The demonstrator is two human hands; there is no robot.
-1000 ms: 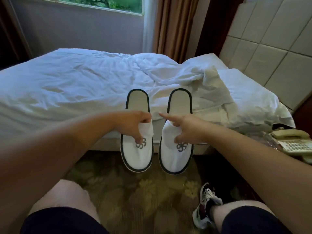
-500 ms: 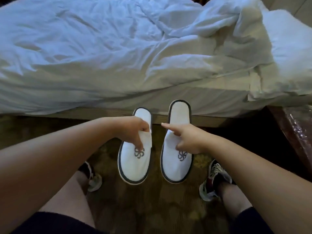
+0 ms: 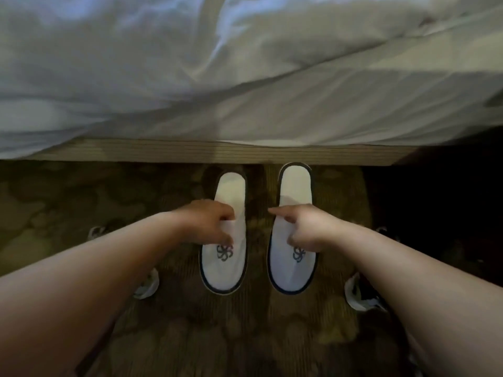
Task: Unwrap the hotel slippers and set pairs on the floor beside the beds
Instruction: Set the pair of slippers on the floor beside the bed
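Observation:
Two white hotel slippers with dark trim and a grey flower logo are side by side low over the patterned carpet, heels toward the bed. My left hand [image 3: 209, 225] pinches the upper of the left slipper [image 3: 223, 270]. My right hand [image 3: 303, 227] grips the upper of the right slipper [image 3: 292, 273], its index finger stretched out to the left. Whether the soles touch the carpet I cannot tell. The bed [image 3: 245, 77] with its rumpled white duvet fills the upper half of the view.
The bed's wooden base rail [image 3: 217, 152] runs just beyond the slipper heels. My two sneakers, left [image 3: 147, 288] and right [image 3: 359, 295], stand on the carpet [image 3: 245, 336] on either side of the slippers. A dark gap lies at the right [image 3: 449, 200].
Both hands have lowered the slippers from in front of the bed down to the carpet by the bed rail. The view has tipped further downward; the phone and headboard have left the frame.

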